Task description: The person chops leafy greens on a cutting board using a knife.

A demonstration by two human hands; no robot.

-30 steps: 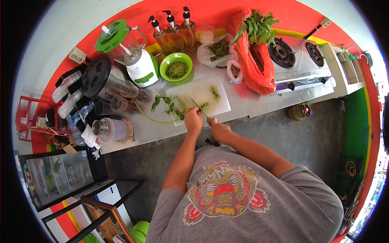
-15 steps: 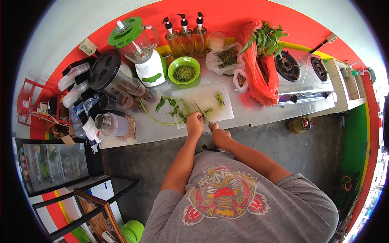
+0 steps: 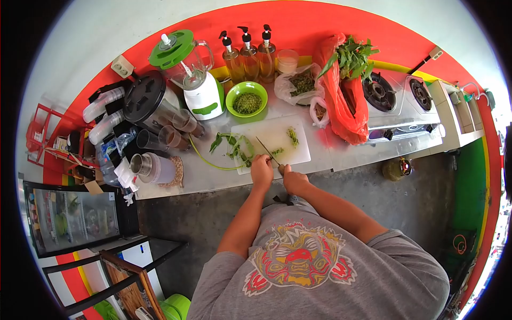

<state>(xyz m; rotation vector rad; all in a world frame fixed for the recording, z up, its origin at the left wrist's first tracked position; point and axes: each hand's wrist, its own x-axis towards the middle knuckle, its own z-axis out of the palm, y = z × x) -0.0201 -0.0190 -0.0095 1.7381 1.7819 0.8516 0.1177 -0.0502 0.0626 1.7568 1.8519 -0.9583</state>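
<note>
My right hand [image 3: 293, 181] is wrapped round the handle of a knife [image 3: 269, 151], its blade slanting up and left over the white cutting board [image 3: 300, 151]. Close beside the blade, my left hand [image 3: 262, 169] is closed on a leafy green stem [image 3: 234, 146] at the board's front edge. The leaves and a long bare stalk trail off to the left, past the board. Chopped greens [image 3: 278, 151] lie just right of the blade, and a second small pile of chopped greens [image 3: 293, 137] sits farther right. My left fingertips are partly hidden.
Behind the board stand a green bowl [image 3: 261, 109] of chopped greens, a blender [image 3: 201, 96] and several pump bottles [image 3: 249, 60]. A red plastic bag [image 3: 341, 114] with leafy stalks is beside the gas stove [image 3: 402, 114]. Plastic cups [image 3: 172, 137] and a steel-necked container [image 3: 154, 168] occupy the left.
The whole view has shifted slightly, so everything appears a little lower and farther right. Both hands keep their hold, with the knife still beside my left fingers.
</note>
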